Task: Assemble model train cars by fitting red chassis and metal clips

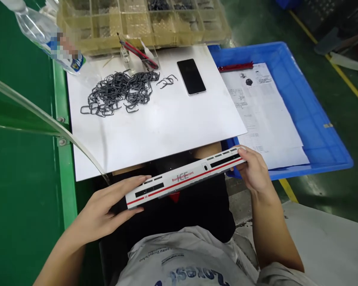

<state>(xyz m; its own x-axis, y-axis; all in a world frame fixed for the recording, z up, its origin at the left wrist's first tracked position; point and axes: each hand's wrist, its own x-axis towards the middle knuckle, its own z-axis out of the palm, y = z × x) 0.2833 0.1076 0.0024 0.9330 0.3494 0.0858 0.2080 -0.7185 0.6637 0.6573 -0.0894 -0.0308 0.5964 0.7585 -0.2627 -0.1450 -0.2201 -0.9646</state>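
A white model train car (185,176) with a red stripe, dark windows and the letters "ICE" and "Bordrestaurant" is held level above my lap. My left hand (107,208) grips its left end, fingers on top and thumb below. At the opposite end, my right hand (253,169) pinches the car with the thumb on its upper corner; the other fingers are mostly hidden behind it. Beyond the car, a pile of dark grey bent plastic pieces (119,91) lies on a white board (167,123), with a few loose ones (167,81) beside it.
A black phone (191,76) lies on the board. Behind it stand a small clear holder with tools (140,55) and a yellowish compartment box (143,29). A plastic bottle (47,35) is at upper left. To the right, a blue tray (310,103) holds printed sheets (265,115).
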